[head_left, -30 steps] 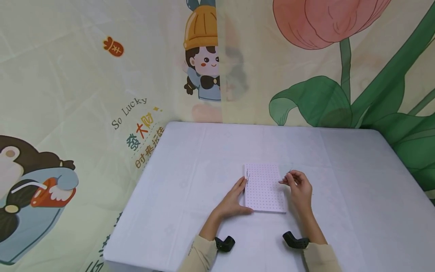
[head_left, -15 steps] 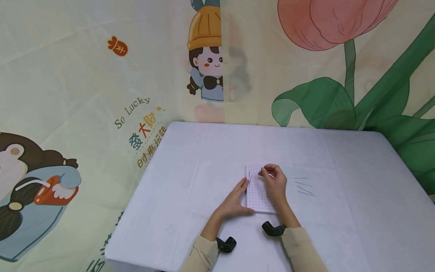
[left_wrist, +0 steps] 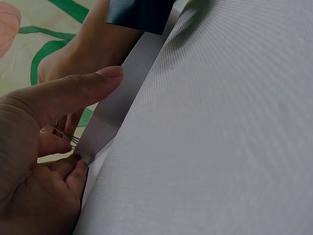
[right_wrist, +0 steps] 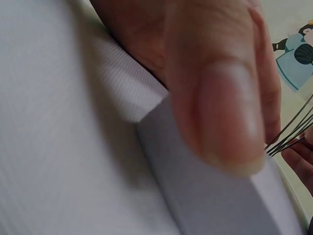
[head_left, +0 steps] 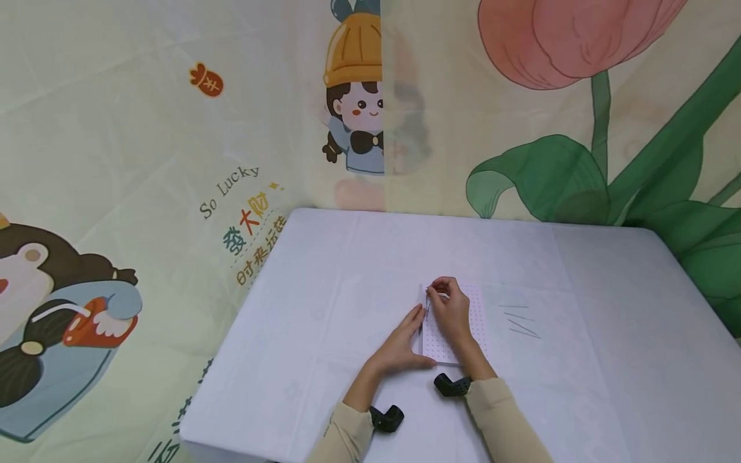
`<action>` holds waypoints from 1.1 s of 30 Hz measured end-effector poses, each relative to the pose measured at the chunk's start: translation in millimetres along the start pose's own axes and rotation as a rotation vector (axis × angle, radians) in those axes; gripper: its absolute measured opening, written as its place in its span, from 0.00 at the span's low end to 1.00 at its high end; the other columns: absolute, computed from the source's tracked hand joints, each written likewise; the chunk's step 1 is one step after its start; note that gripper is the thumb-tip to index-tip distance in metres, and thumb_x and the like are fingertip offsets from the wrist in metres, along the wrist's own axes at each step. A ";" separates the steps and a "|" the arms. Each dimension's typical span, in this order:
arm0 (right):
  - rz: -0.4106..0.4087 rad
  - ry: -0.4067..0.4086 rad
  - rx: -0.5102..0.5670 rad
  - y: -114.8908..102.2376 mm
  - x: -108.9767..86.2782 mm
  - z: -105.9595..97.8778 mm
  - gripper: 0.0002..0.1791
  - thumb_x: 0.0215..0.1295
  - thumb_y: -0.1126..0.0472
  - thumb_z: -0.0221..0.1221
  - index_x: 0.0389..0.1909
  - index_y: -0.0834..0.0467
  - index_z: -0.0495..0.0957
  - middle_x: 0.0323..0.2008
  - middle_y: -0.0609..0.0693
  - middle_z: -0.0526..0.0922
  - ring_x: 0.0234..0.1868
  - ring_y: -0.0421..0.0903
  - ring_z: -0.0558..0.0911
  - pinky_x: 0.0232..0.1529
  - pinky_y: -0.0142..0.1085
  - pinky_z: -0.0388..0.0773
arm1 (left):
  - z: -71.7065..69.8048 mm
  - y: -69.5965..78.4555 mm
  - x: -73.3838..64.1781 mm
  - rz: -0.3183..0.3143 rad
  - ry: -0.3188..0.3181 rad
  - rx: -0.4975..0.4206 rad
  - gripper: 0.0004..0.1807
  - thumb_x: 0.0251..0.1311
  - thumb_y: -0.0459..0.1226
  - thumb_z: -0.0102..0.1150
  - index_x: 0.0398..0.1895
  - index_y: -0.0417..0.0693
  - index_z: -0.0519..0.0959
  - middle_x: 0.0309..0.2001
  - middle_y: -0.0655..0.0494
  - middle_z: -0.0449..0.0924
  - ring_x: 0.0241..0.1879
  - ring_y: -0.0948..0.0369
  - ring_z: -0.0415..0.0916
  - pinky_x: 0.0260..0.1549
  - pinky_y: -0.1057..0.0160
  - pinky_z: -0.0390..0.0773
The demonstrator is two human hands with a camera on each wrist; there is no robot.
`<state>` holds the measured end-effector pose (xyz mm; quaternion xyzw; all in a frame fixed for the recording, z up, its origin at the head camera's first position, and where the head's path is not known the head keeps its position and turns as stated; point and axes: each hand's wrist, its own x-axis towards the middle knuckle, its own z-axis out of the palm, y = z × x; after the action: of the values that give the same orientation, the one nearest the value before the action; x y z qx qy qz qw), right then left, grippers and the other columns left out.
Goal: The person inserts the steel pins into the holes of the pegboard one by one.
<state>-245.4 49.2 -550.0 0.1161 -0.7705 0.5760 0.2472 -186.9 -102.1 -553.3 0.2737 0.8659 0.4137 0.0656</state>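
Observation:
A white board dotted with small holes (head_left: 477, 315) lies on the table in front of me. My left hand (head_left: 398, 349) steadies its near left corner, fingers against the left edge and thumb along the near edge. Over the board's far left corner, my right hand (head_left: 453, 315) pinches a thin dark pin between thumb and fingertips; the fingers mostly hide it. Several thin dark pins (right_wrist: 288, 137) stand bunched at the board's left side, close to the right fingertips. In the left wrist view the left thumb (left_wrist: 83, 90) reaches across the board's side (left_wrist: 110, 105).
Several more thin pins (head_left: 519, 316) lie loose on the white table (head_left: 602, 302), to the right of the board. Each wrist wears a black camera. A printed cloth (head_left: 260, 96) hangs behind the table.
My right hand has moved left with the pin, from beyond the board's right edge to its far left corner, uncovering the loose pins. The left hand stays on the board.

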 end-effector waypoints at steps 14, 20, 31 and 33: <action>-0.039 -0.065 -0.125 -1.3 -4.6 -2.3 0.07 0.59 0.69 0.59 0.38 0.63 0.74 0.33 0.55 0.82 0.37 0.47 0.82 0.39 0.31 0.79 | 0.6 1.2 -1.3 0.005 -0.011 -0.014 0.59 0.40 0.46 0.73 0.71 0.38 0.46 0.72 0.44 0.40 0.70 0.54 0.42 0.64 0.58 0.52; -0.091 -0.092 -0.208 -3.3 -4.0 -3.3 0.09 0.60 0.69 0.59 0.42 0.61 0.75 0.34 0.53 0.83 0.38 0.47 0.82 0.39 0.35 0.80 | 0.5 -0.2 -0.7 0.006 -0.013 -0.004 0.59 0.41 0.47 0.73 0.71 0.38 0.45 0.72 0.45 0.40 0.70 0.55 0.40 0.65 0.58 0.52; -0.110 -0.105 -0.283 -2.1 0.8 -3.9 0.05 0.59 0.68 0.60 0.36 0.60 0.78 0.32 0.51 0.84 0.36 0.46 0.83 0.37 0.37 0.80 | -0.1 -1.5 -0.2 0.001 -0.017 0.005 0.60 0.41 0.48 0.73 0.71 0.39 0.45 0.72 0.45 0.40 0.70 0.55 0.40 0.65 0.59 0.51; -0.111 -0.109 -0.285 -2.2 1.3 -4.2 0.04 0.59 0.68 0.60 0.36 0.60 0.78 0.32 0.51 0.84 0.35 0.46 0.83 0.37 0.37 0.80 | 0.3 -1.9 -0.3 -0.003 -0.018 0.004 0.60 0.41 0.48 0.73 0.72 0.40 0.44 0.72 0.46 0.39 0.70 0.56 0.40 0.65 0.59 0.51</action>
<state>-244.4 52.6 -546.6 0.1534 -0.8491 0.4392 0.2503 -187.3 -103.0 -555.0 0.2763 0.8665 0.4091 0.0734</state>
